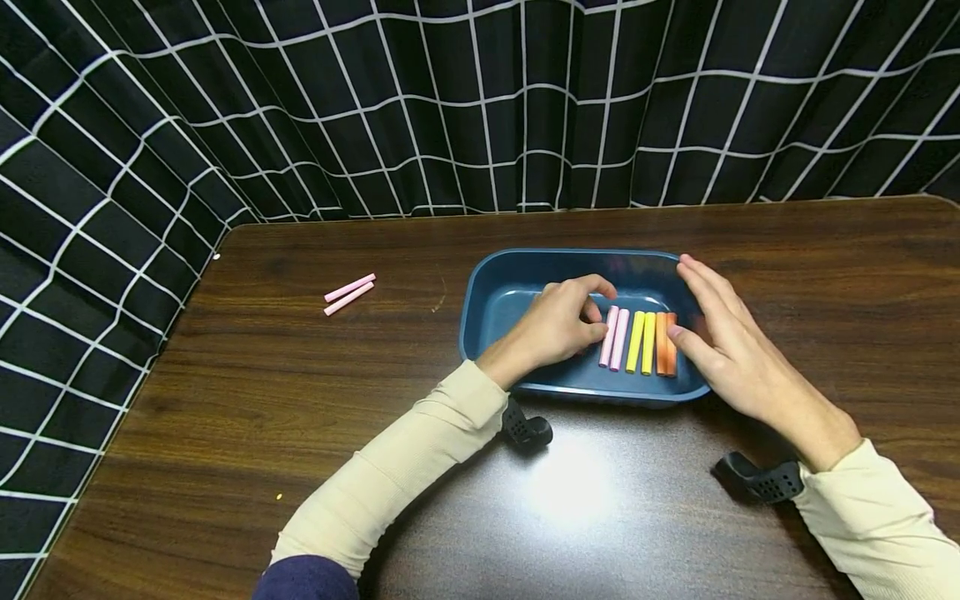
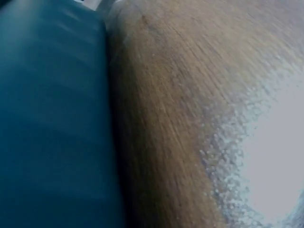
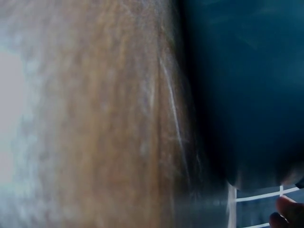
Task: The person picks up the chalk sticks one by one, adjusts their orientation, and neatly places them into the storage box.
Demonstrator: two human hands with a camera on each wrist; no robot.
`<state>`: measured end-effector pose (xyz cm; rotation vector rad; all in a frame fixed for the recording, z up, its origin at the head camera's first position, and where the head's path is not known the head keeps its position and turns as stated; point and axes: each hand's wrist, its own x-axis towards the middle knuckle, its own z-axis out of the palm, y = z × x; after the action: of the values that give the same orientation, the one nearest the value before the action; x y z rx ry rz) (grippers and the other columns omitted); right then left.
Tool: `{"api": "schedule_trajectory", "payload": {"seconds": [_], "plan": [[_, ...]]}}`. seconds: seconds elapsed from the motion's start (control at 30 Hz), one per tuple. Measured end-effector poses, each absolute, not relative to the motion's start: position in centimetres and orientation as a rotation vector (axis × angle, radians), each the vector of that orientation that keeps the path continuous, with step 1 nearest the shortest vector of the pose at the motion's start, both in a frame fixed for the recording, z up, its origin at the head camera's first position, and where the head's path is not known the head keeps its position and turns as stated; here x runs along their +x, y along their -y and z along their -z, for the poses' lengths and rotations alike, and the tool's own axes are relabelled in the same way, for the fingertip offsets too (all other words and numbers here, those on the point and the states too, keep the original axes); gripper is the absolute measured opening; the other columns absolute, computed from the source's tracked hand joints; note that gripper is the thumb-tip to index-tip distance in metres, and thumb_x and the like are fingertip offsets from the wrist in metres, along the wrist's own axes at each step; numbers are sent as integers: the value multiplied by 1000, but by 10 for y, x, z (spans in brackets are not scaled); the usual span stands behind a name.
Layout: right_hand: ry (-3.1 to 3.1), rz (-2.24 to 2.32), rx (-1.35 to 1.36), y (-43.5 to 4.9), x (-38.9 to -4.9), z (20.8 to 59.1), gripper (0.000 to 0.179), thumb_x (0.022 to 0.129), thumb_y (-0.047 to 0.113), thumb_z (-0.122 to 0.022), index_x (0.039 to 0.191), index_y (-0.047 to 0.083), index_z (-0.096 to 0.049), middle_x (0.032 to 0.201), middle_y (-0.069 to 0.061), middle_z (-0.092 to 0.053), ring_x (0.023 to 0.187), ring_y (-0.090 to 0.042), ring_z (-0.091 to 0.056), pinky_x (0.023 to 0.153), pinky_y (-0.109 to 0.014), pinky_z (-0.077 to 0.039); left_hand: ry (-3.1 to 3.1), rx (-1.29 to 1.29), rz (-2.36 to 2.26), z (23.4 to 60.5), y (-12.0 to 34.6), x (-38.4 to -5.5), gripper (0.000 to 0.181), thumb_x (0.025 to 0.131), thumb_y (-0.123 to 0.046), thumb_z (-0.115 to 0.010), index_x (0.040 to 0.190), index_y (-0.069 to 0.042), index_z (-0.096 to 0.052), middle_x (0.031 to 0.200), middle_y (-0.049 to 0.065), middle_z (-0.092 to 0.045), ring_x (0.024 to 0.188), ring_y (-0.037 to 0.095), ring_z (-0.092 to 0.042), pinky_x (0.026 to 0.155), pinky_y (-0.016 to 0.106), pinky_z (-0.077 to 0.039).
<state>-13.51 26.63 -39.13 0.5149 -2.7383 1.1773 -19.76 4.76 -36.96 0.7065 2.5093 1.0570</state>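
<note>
A blue plastic tray (image 1: 480,283) holds a row of chalk sticks: two pink chalks (image 1: 618,339), two yellow chalks (image 1: 635,342) and two orange chalks (image 1: 661,343). Reaching in over the front rim, my left hand (image 1: 558,321) has its thumb tip against the leftmost pink chalk, its index finger bent loosely beyond. My right hand (image 1: 731,354) lies over the tray's right end, fingers extended along the rim and thumb touching the outer orange chalk. Both wrist views are blurred and show mostly the tray's outer wall (image 2: 52,118); right fingertips (image 3: 287,211) appear at a corner.
Two more pink chalks (image 1: 349,288) lie side by side on the wooden table (image 1: 225,400), left of the tray. A tiny yellow crumb (image 1: 279,497) sits near the left sleeve, and a white bit (image 1: 217,257) near the left edge. A black gridded curtain (image 1: 450,100) hangs behind.
</note>
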Motion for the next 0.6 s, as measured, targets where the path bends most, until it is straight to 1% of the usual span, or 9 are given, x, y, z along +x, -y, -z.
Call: {"api": "schedule_trajectory", "payload": {"seconds": [0.13,0.2,0.37,0.43,0.5,0.6], "plan": [[2769,-1150,518,-269,-135,390,72,95,12,-58,157,4,-22,164,-18,-17,149,-42,-19,121,-61,-14,-2558,800,-979,369,-48,-197,37,92,-11,-69,128,-10,-61,91,1,-67,72,7,-58,58,13,-41],[2778,-1145,521,-269,-135,389,72,94,12,-59,156,4,-22,164,-18,-17,148,-43,-19,119,-63,-15,-2547,854,-955,367,-47,-196,37,93,-12,-68,129,-9,-61,94,2,-67,77,8,-58,60,13,-41],[2791,-1129,528,-268,-135,389,71,94,12,-60,156,4,-24,164,-18,-17,148,-43,-20,117,-65,-16,-2541,978,-904,360,-43,-194,37,94,-12,-67,130,-9,-60,100,3,-66,78,10,-58,62,12,-42],[2790,-1126,536,-268,-136,389,71,94,12,-60,155,4,-25,164,-18,-18,148,-43,-20,117,-66,-16,-2553,1003,-887,356,-39,-193,37,94,-14,-67,130,-10,-60,103,3,-66,82,10,-58,65,12,-43],[2791,-1131,540,-268,-136,389,71,94,11,-60,155,4,-25,164,-18,-17,148,-43,-20,117,-66,-16,-2566,1018,-877,352,-35,-192,37,94,-15,-67,130,-12,-60,106,4,-67,87,11,-59,69,14,-45],[2788,-1137,541,-267,-137,388,72,94,12,-60,156,5,-24,164,-18,-17,148,-43,-21,117,-66,-17,-2583,1016,-867,347,-25,-191,38,95,-16,-67,131,-14,-60,114,5,-67,99,13,-60,80,17,-47]]}}
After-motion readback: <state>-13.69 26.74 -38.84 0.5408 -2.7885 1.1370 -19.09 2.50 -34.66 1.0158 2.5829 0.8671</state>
